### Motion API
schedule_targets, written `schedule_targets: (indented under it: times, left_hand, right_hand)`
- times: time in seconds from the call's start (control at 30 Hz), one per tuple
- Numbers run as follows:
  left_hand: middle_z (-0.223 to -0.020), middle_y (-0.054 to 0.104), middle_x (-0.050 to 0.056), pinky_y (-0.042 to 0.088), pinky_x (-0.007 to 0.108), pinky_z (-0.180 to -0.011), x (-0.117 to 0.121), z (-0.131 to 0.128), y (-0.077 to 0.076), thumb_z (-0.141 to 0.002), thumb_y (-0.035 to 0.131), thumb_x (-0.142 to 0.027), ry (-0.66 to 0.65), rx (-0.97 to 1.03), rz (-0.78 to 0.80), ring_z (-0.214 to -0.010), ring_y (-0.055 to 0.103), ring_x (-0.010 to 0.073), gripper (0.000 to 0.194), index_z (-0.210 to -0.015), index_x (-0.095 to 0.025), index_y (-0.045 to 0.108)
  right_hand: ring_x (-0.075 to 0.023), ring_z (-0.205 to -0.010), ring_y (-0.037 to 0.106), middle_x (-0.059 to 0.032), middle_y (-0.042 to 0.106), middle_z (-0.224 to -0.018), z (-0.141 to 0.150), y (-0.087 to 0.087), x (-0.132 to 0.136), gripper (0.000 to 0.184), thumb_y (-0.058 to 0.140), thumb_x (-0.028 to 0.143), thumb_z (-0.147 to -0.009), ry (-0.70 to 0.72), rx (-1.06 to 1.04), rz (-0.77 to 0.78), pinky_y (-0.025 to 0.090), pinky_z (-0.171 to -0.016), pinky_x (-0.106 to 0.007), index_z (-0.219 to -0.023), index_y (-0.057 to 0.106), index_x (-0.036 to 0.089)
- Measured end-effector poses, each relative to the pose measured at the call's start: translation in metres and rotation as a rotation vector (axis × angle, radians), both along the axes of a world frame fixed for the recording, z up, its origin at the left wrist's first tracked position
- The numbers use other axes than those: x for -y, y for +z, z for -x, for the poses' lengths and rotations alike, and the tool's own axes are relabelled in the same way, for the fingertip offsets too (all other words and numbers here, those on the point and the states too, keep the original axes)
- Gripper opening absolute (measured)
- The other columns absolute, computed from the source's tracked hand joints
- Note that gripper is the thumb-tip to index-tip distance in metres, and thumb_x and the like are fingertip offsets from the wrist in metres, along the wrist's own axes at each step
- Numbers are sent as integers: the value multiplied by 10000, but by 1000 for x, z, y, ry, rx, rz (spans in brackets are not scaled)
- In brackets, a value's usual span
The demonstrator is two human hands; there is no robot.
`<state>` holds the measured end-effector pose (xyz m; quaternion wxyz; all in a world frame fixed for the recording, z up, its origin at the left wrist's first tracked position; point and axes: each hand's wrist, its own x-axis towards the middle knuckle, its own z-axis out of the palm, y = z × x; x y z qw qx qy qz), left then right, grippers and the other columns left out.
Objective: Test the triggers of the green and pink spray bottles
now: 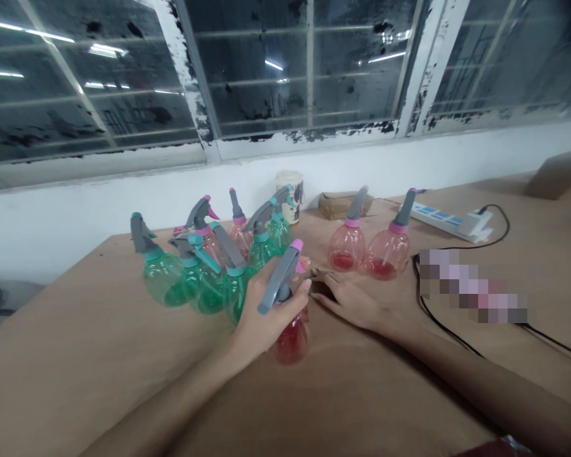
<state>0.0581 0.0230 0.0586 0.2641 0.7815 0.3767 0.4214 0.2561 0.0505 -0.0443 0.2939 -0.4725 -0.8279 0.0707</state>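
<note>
A pink spray bottle (289, 343) with a grey head and pink nozzle stands at the middle of the table, red liquid inside. My left hand (255, 310) is wrapped round its neck, hiding part of the bottle. To its right, my right hand (349, 299) lies low over the table with fingers stretched out towards the bottle, holding nothing. Left of my left hand are several green spray bottles (162, 279) with green liquid. Among and behind them stand pink ones (240, 231). Two more pink spray bottles, one nearer the middle (346, 244) and one further right (387, 254), stand beyond my right hand.
At the back are a paper cup (295, 200) and a small cardboard box (330, 206). A white power strip (445, 219) with a plugged-in cable lies at the right. A black cable (438, 320) and a blurred-out object lie nearer. Another box (554, 174) sits far right; windows line the wall.
</note>
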Motion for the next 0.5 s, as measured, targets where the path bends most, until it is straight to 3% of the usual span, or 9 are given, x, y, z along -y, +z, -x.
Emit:
schedule_targets:
  times: [0.23, 0.5]
  left_hand:
    - [-848, 638, 12, 500, 309, -730, 0, 0, 0, -813, 540, -263, 13, -3, -4, -739, 623, 166, 258, -1070, -249, 561]
    - [-736, 608, -7, 495, 302, -693, 0, 0, 3, -801, 568, -286, 43, -26, -20, -715, 617, 169, 106, -887, -231, 539]
  right_hand:
    - [-250, -1185, 500, -134, 539, -1265, 1, 2, 1, 364, 443, 339, -899, 1, -8, -2, 379, -1010, -463, -1227, 464, 181]
    - [-254, -1195, 491, -137, 529, -1275, 0, 0, -1, 400, 441, 349, -901, 9, 12, -4, 389, -1007, -454, -1258, 433, 168]
